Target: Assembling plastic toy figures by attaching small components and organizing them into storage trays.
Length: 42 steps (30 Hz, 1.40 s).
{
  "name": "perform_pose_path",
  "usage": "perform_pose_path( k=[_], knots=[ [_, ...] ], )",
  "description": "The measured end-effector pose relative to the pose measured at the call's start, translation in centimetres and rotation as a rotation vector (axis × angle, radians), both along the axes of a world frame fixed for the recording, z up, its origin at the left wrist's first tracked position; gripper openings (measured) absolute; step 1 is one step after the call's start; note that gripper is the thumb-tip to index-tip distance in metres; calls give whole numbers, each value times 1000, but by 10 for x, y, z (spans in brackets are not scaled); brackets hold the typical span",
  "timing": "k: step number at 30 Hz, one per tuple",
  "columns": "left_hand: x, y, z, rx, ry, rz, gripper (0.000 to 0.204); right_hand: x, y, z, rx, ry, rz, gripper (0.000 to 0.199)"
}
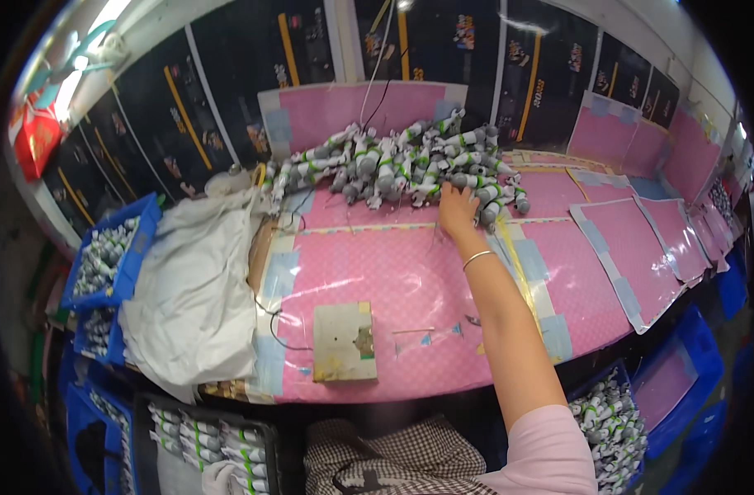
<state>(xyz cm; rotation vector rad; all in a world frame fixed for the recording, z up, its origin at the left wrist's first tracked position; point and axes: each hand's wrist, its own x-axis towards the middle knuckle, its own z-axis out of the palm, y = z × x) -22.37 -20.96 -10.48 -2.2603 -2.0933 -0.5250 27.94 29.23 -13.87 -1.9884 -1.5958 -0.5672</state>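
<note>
My right hand (457, 209) reaches far across the pink worktable (393, 272) into a heap of small grey, white and green stuffed toys (393, 161) at the back. Its fingers rest on the toys at the heap's near right edge; whether they grip one I cannot tell. A thin bracelet circles that wrist. My left hand is out of view.
A small beige box-like device (344, 342) with a cable sits near the front edge. A crumpled white cloth bag (191, 289) lies at the left. Blue crates of the same toys stand at the left (104, 256) and lower right (612, 425). Pink mats (633, 247) cover the right.
</note>
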Motion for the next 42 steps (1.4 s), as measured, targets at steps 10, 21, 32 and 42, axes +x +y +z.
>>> perform_pose_path(
  k=[10,21,32,42],
  knots=[
    [95,162,65,457,-255,-263,28,-31,-115,88,98,309,479,31],
    [254,259,85,273,-818,-566,52,-75,-242,135,-321,1016,1081,51],
    [210,234,53,-294,-2329,-295,41,-147,-305,43,-506,2275,1341,45],
    [187,220,38,-742,-2480,-391,53,-134,-310,51,-247,1082,1307,33]
  ],
)
